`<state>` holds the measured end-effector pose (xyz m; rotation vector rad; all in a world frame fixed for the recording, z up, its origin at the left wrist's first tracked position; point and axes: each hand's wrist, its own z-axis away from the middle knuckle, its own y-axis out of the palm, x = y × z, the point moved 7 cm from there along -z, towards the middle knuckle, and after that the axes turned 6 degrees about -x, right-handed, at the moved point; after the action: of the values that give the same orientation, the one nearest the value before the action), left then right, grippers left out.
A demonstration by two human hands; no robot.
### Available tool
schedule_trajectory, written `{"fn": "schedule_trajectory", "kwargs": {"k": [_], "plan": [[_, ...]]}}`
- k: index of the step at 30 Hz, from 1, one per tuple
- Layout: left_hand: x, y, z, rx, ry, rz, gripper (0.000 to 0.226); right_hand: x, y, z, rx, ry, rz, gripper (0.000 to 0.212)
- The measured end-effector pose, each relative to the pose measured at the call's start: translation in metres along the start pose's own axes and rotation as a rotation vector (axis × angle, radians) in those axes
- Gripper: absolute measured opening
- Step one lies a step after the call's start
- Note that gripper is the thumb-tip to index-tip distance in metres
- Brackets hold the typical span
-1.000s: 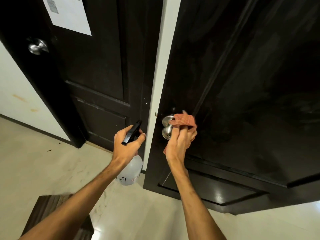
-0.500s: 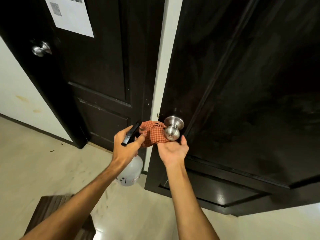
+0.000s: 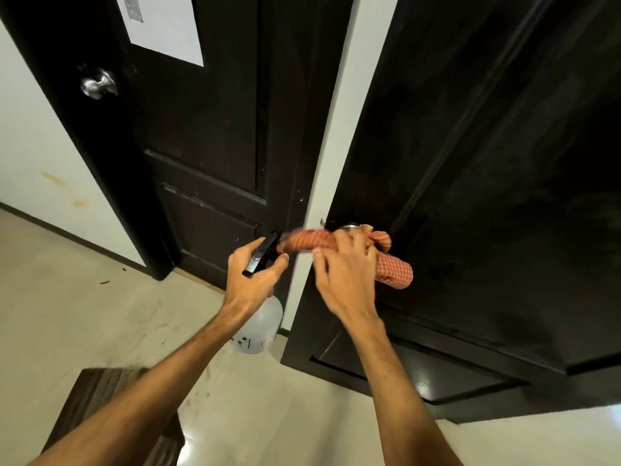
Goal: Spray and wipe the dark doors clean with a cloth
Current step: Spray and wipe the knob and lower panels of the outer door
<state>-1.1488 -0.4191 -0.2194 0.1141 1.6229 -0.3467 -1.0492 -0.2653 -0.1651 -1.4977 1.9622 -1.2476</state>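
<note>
A dark brown panelled door (image 3: 470,163) stands ajar on the right, and a second dark door (image 3: 208,129) stands shut at left beyond a white strip of door frame (image 3: 349,129), above a pale tiled floor (image 3: 84,314). A brown striped mat (image 3: 100,398) lies at lower left and a white printed sheet of paper (image 3: 164,28) is stuck high on the left door. The left hand (image 3: 250,280) has its grip closed round the neck of a translucent white spray bottle with a black trigger (image 3: 265,324), hanging just in front of the door frame, much as it did half a second ago. The right hand (image 3: 346,280) has moved up and over: its fingers now curl round an orange-red checked cloth (image 3: 393,270) and press it against the right door. The cloth, bunched between the two hands and left of the handle a moment earlier, now stretches from beside the trigger to the right of the hand. The right door's round steel knob (image 3: 349,226), bare before, is almost wholly covered. A second steel knob (image 3: 97,84) shows on the left door.
</note>
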Motion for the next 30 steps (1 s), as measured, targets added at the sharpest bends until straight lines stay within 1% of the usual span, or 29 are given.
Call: {"fn": "schedule_trajectory", "kwargs": {"k": [1, 2, 3, 5, 7, 8, 9, 10, 11, 13, 14, 15, 16, 17, 18, 20, 21, 22, 24, 26, 27, 29, 30], "plan": [[0.000, 0.001, 0.002, 0.003, 0.004, 0.001, 0.010, 0.006, 0.006, 0.002, 0.018, -0.092, 0.140, 0.030], [0.000, 0.002, 0.003, -0.002, 0.000, 0.008, 0.011, 0.009, 0.010, 0.003, 0.045, -0.136, 0.222, 0.027], [-0.001, 0.001, 0.004, -0.009, -0.006, 0.010, 0.010, 0.012, 0.009, 0.004, 0.083, -0.139, 0.233, 0.025], [-0.002, -0.001, 0.006, -0.014, -0.001, 0.009, 0.008, 0.018, 0.008, 0.011, 0.111, -0.224, 0.206, 0.022], [-0.001, -0.004, 0.008, -0.009, 0.011, 0.011, 0.005, 0.014, 0.006, 0.022, 0.117, -0.259, 0.097, 0.027], [-0.001, -0.005, 0.009, -0.007, 0.014, 0.010, 0.006, 0.009, 0.005, 0.027, 0.121, -0.224, -0.011, 0.029], [0.000, -0.007, 0.009, -0.011, 0.013, 0.010, 0.006, 0.010, 0.000, 0.032, 0.107, -0.153, -0.182, 0.029], [0.003, -0.008, 0.009, -0.017, 0.008, 0.011, 0.007, 0.007, -0.006, 0.036, 0.040, -0.035, -0.395, 0.027], [0.007, -0.009, 0.009, -0.021, -0.009, 0.017, 0.008, -0.002, -0.012, 0.039, -0.061, 0.151, -0.660, 0.025], [0.015, -0.010, 0.007, -0.024, -0.046, 0.034, 0.013, -0.026, -0.005, 0.047, -0.274, 0.663, -1.240, 0.024], [0.019, -0.010, 0.006, -0.018, -0.056, 0.040, 0.015, -0.035, 0.004, 0.051, -0.352, 0.906, -1.491, 0.025], [0.021, -0.010, 0.006, -0.013, -0.060, 0.044, 0.017, -0.040, 0.015, 0.054, -0.394, 1.111, -1.675, 0.029], [0.025, -0.010, 0.005, -0.015, -0.072, 0.046, 0.023, -0.043, 0.027, 0.055, -0.383, 1.283, -1.845, 0.033], [0.030, -0.010, 0.005, -0.013, -0.097, 0.050, 0.031, -0.042, 0.037, 0.055, -0.338, 1.415, -1.993, 0.038], [0.035, -0.010, 0.004, -0.009, -0.125, 0.052, 0.041, -0.037, 0.045, 0.055, -0.284, 1.503, -2.131, 0.043], [0.039, -0.010, 0.003, 0.001, -0.139, 0.061, 0.062, -0.023, 0.047, 0.051, -0.188, 1.527, -2.330, 0.057], [0.039, -0.011, 0.002, -0.001, -0.141, 0.058, 0.070, -0.017, 0.044, 0.048, -0.175, 1.507, -2.372, 0.061], [0.039, -0.011, 0.002, -0.005, -0.144, 0.050, 0.075, -0.014, 0.043, 0.047, -0.198, 1.508, -2.381, 0.063], [0.037, -0.014, 0.002, -0.009, -0.133, 0.036, 0.073, -0.011, 0.041, 0.047, -0.243, 1.564, -2.326, 0.061], [0.034, -0.019, 0.003, -0.012, -0.115, 0.037, 0.059, -0.015, 0.036, 0.054, -0.260, 1.620, -2.149, 0.053], [0.033, -0.022, 0.004, -0.015, -0.108, 0.037, 0.053, -0.017, 0.031, 0.059, -0.270, 1.617, -2.044, 0.045], [0.031, -0.028, 0.007, -0.028, -0.109, 0.042, 0.041, -0.023, 0.015, 0.072, -0.313, 1.552, -1.805, 0.023], [0.027, -0.031, 0.009, -0.042, -0.097, 0.044, 0.030, -0.025, 0.003, 0.078, -0.326, 1.486, -1.668, 0.021]]}}
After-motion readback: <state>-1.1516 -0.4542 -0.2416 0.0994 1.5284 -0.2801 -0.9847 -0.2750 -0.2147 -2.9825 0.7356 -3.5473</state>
